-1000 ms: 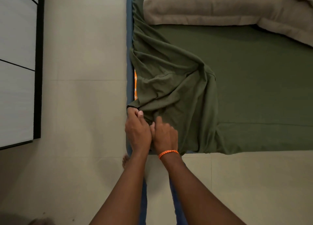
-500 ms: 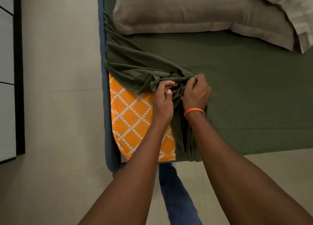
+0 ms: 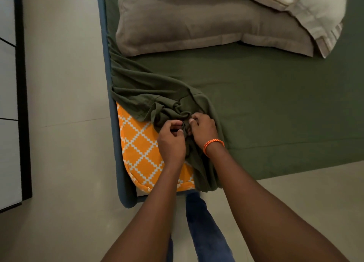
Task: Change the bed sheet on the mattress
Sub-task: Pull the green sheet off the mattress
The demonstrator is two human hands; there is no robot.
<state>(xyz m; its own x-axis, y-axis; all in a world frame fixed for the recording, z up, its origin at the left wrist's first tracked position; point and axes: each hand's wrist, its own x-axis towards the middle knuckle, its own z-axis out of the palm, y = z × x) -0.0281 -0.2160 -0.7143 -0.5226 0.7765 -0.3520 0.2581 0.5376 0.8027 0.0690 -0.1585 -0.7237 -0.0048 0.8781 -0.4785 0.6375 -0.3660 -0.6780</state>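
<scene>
Sheet (image 3: 256, 104), green, peeled off near-left mattress (image 3: 141, 149) corner, elsewhere flat on bed. Left hand (image 3: 171, 141) and right hand (image 3: 202, 131) both pinching bunched corner. Stripping step; next, likely pulling it clear toward pillows (image 3: 177, 25).

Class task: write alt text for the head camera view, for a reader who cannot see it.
Both hands, left hand and right hand, bunch a dark olive-green fabric bed sheet peeled off the near corner of an orange, white-lattice mattress. A grey-brown pillow lies at the far end.
</scene>
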